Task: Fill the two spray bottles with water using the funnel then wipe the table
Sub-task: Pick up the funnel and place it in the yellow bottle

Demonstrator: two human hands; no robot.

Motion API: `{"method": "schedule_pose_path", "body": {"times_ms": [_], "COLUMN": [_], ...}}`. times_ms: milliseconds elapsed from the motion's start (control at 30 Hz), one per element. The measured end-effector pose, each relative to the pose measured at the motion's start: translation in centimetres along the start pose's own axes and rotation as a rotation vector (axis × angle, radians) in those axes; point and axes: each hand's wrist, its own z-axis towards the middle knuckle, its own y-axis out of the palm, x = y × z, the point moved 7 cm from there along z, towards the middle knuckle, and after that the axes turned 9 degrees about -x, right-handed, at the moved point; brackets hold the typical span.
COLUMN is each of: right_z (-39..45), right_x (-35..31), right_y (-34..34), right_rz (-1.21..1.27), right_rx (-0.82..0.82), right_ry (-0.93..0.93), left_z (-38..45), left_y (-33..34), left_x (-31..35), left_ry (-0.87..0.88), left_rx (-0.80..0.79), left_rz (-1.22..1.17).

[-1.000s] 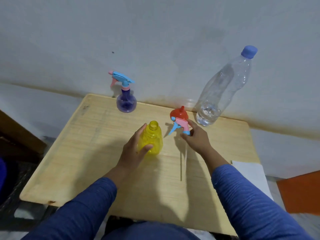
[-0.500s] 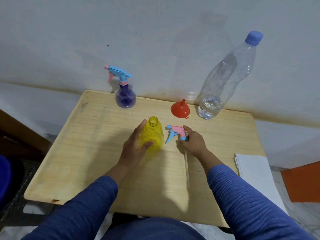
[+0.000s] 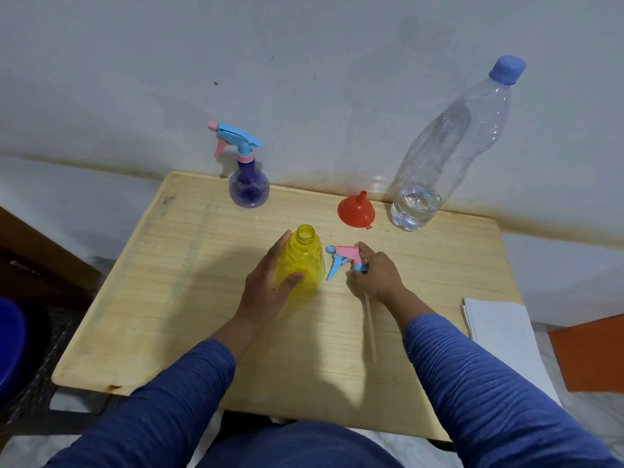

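A yellow spray bottle [image 3: 304, 261] stands upright and uncapped in the middle of the wooden table [image 3: 189, 298]. My left hand [image 3: 266, 285] is wrapped around its left side. Just to its right, my right hand [image 3: 376, 275] holds the pink and blue spray head [image 3: 342, 258] down at the table top; its clear dip tube [image 3: 370, 327] lies toward me. A red funnel [image 3: 356, 211] sits mouth down behind them. A purple spray bottle [image 3: 249, 187] with its sprayer on stands at the back left. A large clear water bottle [image 3: 439, 157] with a blue cap stands at the back right, holding a little water.
A grey wall runs right behind the table's back edge. White folded cloth or paper [image 3: 499, 336] lies off the table's right edge, beside an orange object [image 3: 587, 352]. A blue object [image 3: 10, 346] sits low at the far left.
My right hand brought the spray head from in front of the funnel toward me and down onto the table beside the yellow bottle. My left hand stayed on the bottle.
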Motion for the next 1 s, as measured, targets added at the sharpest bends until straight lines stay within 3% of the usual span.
{"method": "schedule_pose_path", "body": {"times_ms": [200,500,767,1000], "right_z": [-0.3,3.0,8.3,8.9], "right_x": [-0.1,-1.4,-1.0,-1.0], "right_y": [-0.3,-5.3,-5.5,-5.0], "right_rz": [-0.067,0.056,0.096,0.156], "right_rx": [-0.010,0.277,0.230,0.297], "right_ry": [0.021,-0.018,0.000,-0.064], "left_z": [-0.1,0.0,0.1,0.1], "left_y": [-0.2,-0.1,0.0,-0.1], "left_x": [0.0,-0.1,-0.3,-0.4], "left_ry": [0.001,0.001,-0.019,-0.019], "left_rx": [-0.008,-0.009,0.013,0.038], "left_rz": [-0.006,-0.028,0.001,0.016]}}
